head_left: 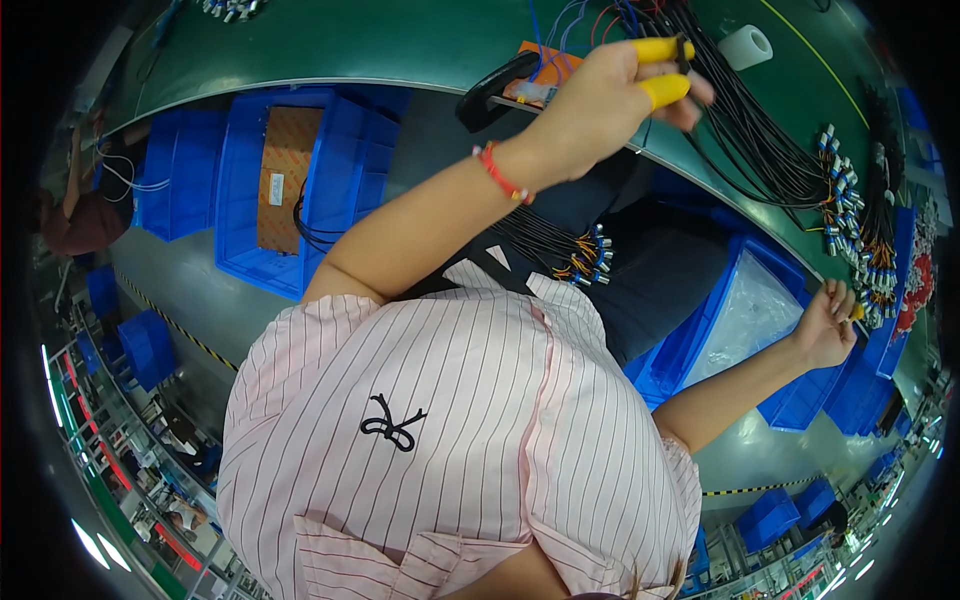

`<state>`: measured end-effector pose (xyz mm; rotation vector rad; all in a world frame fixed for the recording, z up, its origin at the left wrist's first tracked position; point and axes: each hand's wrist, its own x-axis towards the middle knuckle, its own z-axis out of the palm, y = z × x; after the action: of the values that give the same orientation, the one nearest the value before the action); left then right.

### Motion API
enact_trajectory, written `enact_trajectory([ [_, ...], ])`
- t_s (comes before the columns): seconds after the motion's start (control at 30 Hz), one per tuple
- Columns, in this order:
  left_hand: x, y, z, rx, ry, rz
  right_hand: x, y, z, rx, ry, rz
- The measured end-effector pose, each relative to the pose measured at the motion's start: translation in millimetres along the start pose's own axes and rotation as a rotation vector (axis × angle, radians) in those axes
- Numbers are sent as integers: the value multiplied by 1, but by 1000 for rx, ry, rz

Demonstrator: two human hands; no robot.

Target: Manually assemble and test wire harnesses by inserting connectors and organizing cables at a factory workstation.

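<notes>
My left hand (615,100) is raised over the front edge of the green table, yellow covers on its thumb and forefinger. Those two fingertips pinch a short dark piece of black cable (684,55). Beside it a thick bundle of black cables (750,130) runs across the table, ending at the right in many blue and silver connectors (840,195). Next to more connectors at the table's right edge is my right hand (828,325), its fingers curled together and a yellow cover on one tip. Whatever it holds, if anything, is too small to make out.
Another cable bundle with connectors (590,255) lies across my lap. A white roll (745,47) and an orange box (540,70) with thin wires sit on the table (400,45). Blue bins (230,230) stand at left, another blue bin (690,330) at right. A person (85,210) is far left.
</notes>
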<state>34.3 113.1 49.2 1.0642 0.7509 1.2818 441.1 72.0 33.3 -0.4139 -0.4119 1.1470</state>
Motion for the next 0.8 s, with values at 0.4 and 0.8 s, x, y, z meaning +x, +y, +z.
enact_trajectory([
  [0.4, -58, -3, -41, 111, -233, -234, 77, 7, -11, -99, -50, 61],
  [0.8, -143, -97, -68, 1205, -381, -71, 144, 22, -25, -408, -49, 106],
])
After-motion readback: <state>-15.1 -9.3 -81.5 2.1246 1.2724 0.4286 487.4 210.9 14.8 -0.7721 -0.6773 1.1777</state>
